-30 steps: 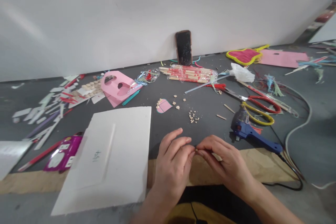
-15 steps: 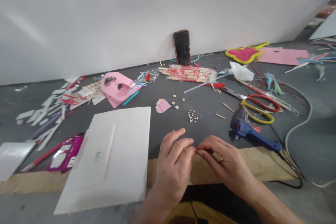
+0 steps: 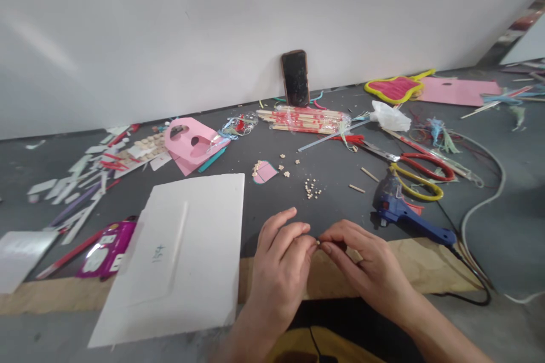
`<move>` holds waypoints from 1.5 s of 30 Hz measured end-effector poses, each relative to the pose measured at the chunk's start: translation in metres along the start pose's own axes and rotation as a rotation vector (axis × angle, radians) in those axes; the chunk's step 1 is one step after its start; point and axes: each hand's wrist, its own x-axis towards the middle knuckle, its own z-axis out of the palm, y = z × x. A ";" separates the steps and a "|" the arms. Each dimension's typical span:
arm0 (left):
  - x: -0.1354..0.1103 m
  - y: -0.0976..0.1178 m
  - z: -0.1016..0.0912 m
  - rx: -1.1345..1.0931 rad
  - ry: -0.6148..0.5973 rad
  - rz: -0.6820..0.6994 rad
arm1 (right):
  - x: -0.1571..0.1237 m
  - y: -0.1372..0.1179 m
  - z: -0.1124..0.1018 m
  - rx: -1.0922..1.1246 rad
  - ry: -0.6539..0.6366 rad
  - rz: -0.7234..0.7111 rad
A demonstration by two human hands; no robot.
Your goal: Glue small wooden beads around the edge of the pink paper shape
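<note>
At the table's near edge, the fingertips of my left hand (image 3: 281, 272) and my right hand (image 3: 369, 266) meet. Between them they pinch a tiny pale wooden piece (image 3: 318, 243), mostly covered by the fingers. The other fingers of my left hand are loosely curled. Beyond the hands lies a scatter of small wooden bits (image 3: 312, 188). A few flower-shaped clusters (image 3: 286, 174) sit near a pink paper heart (image 3: 267, 171), which has more wooden bits on its left edge. Two short sticks (image 3: 356, 188) rest to the right.
A blue glue gun (image 3: 409, 218) and large scissors (image 3: 409, 165) lie to the right, with a grey cable (image 3: 496, 195). White foam board (image 3: 204, 255) covers the left front. A phone (image 3: 295, 78) leans against the wall behind packed chopsticks (image 3: 304, 119). Pink paper cutouts (image 3: 196, 153) and scraps lie left.
Both hands stay almost in place, with a slight shift of the left fingers. The tiny wooden piece now shows more clearly between the fingertips.
</note>
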 end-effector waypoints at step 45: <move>0.009 -0.028 -0.015 0.043 -0.503 -0.373 | -0.049 0.091 -0.100 -1.018 0.318 0.117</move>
